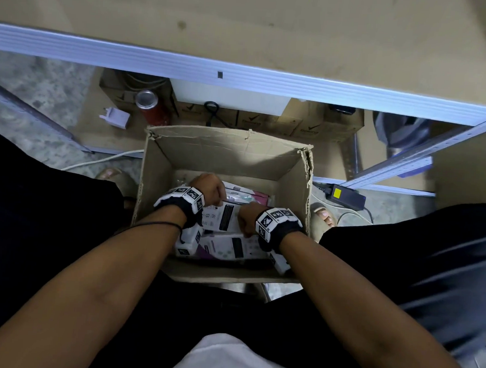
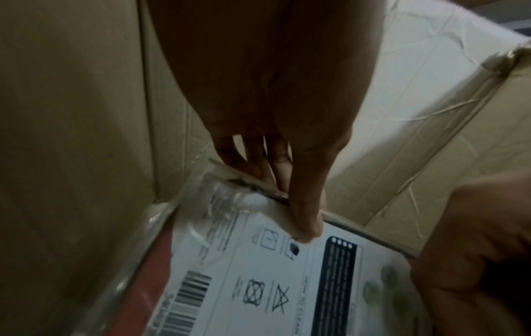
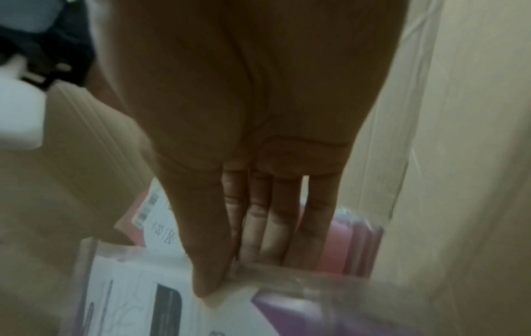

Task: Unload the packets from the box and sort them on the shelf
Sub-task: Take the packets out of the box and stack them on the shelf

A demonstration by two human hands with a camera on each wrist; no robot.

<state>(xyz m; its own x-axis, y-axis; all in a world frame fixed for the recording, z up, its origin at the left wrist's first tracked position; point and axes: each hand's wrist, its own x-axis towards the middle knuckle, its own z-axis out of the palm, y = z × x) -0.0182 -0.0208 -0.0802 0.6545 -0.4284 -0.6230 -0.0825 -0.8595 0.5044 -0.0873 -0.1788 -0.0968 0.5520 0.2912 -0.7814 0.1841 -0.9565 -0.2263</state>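
An open cardboard box (image 1: 226, 154) stands on the floor between my legs, with several wrapped packets lying flat in it. My left hand (image 1: 211, 189) reaches to the far side. It pinches the edge of a white packet (image 2: 258, 284) with a barcode and wash symbols, thumb on top and fingers (image 2: 276, 177) behind the edge. My right hand (image 1: 246, 219) is just to the right. Its thumb and fingers (image 3: 258, 245) pinch the clear-wrapped edge of a white-and-purple packet (image 3: 137, 295). A pink packet (image 1: 259, 197) lies at the back. The shelf board (image 1: 246, 19) with its pale metal rail is above.
Under the shelf stand small cartons (image 1: 311, 125), a red can (image 1: 149, 107) and a white plug adapter (image 1: 116, 117). A black power brick (image 1: 343, 195) with a yellow label and its cables lie right of the box. My sandalled foot (image 1: 324, 214) is beside the box.
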